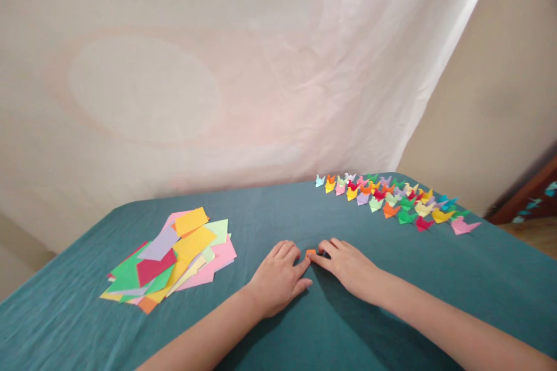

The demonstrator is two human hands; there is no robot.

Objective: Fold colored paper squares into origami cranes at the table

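Note:
Both my hands rest on the teal tablecloth [331, 324] near its middle. A small folded orange paper [310, 253] lies flat between them. My left hand [278, 278] lies palm down with fingers curled, its fingertips pressing the paper's left side. My right hand [346, 264] comes in from the right, its fingers bent and touching the paper's right edge. Most of the orange paper is hidden by the fingers.
A loose pile of coloured paper squares [174, 258] lies at the left. Several small folded paper figures [394, 200] in many colours stand in rows at the far right. A pale draped sheet [195, 81] hangs behind the table. A wooden edge [528, 191] shows far right.

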